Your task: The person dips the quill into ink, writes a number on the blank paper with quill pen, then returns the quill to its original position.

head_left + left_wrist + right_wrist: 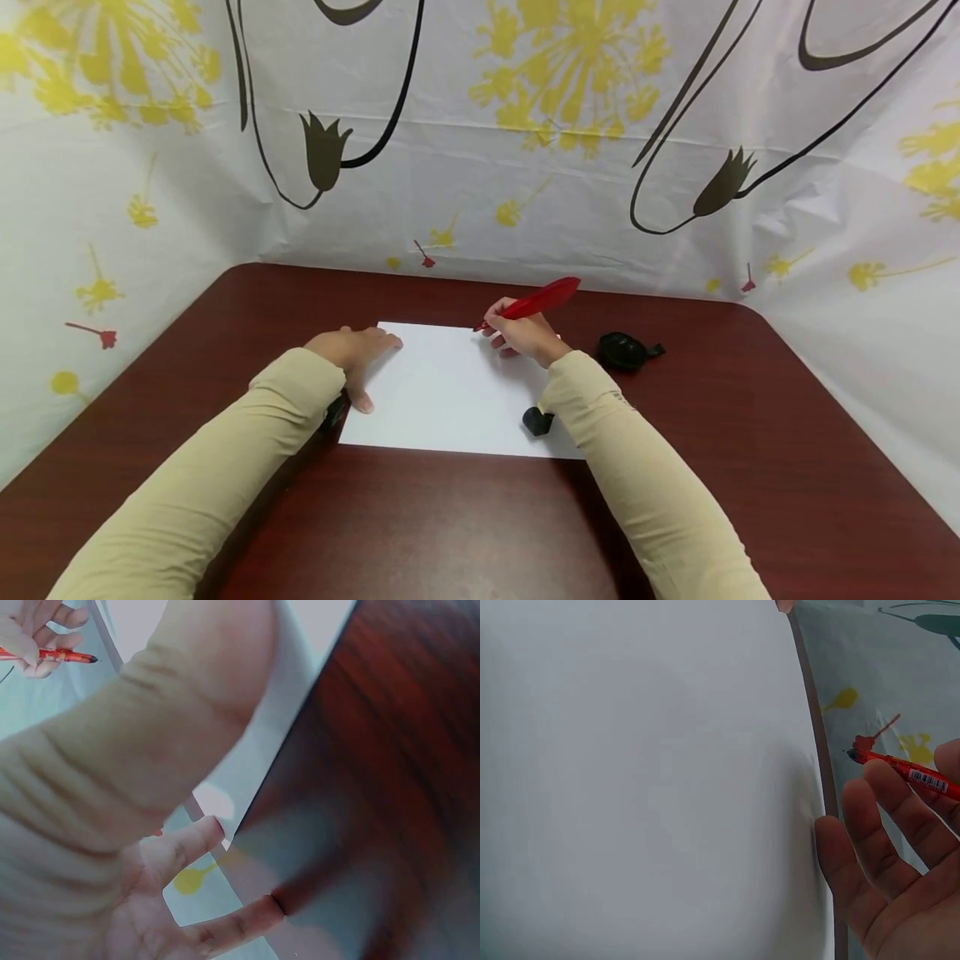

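A white sheet of paper (442,387) lies on the dark wooden table. My right hand (525,335) pinches a red feather pen (543,298) near its writing end, close to the paper's far edge. In the right wrist view, the pen (928,780) has a dark tip and a barcode label; the lower fingers are loosely bent beside the paper's edge. At the sheet's left edge rests my left hand (352,354), fingers and thumb spread, holding nothing. Its fingers (196,844) reach around the paper's corner in the left wrist view.
A black object with a short strap (622,352) lies on the table (420,525) right of the paper. Near my right wrist is a small black piece (537,421). Behind the table hangs a white patterned cloth (450,167).
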A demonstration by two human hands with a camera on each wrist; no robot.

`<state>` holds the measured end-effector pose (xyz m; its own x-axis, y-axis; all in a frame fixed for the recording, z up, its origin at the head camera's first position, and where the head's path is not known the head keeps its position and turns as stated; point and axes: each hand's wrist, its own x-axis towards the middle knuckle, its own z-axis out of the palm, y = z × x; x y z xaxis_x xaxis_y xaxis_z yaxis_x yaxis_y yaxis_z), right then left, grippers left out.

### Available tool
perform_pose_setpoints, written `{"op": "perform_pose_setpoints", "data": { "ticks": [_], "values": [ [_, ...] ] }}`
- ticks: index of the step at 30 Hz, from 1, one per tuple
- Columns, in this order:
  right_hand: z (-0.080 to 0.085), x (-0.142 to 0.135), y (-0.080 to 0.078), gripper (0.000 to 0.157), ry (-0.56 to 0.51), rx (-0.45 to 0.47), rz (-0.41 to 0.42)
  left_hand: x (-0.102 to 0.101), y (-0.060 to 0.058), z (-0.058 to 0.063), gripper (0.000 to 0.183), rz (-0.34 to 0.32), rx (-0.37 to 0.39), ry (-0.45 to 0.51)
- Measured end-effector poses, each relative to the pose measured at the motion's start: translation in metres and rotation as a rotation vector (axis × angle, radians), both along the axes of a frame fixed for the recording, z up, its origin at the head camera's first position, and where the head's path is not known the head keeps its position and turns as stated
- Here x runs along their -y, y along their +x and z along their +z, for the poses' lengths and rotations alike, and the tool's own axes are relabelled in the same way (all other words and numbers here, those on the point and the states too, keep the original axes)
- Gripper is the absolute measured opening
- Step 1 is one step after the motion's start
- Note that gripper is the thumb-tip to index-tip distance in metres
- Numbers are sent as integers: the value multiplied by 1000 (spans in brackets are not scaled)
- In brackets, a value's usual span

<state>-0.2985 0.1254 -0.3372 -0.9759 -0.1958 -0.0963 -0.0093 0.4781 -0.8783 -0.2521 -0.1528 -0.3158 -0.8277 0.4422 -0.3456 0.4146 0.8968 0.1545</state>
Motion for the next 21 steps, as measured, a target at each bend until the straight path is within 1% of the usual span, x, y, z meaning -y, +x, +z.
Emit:
{"op": "perform_pose_setpoints", "data": {
  "ticks": [3, 9, 13, 16, 21],
  "values": [
    [-1, 3, -1, 13, -16, 15, -2, 0, 1, 1, 108, 12, -4, 1],
    [-4, 10, -4, 12, -8, 11, -12, -1, 0, 3, 111, 34, 2, -22],
    [-6, 16, -4, 11, -14, 7, -12, -2, -2, 3, 116, 33, 25, -45],
    [-7, 20, -4, 12, -15, 2, -11, -3, -3, 4, 118, 21, 31, -62],
    [-11, 21, -4, 14, 3, -14, -25, -5, -4, 2, 116, 16, 12, -75]
  ]
}}
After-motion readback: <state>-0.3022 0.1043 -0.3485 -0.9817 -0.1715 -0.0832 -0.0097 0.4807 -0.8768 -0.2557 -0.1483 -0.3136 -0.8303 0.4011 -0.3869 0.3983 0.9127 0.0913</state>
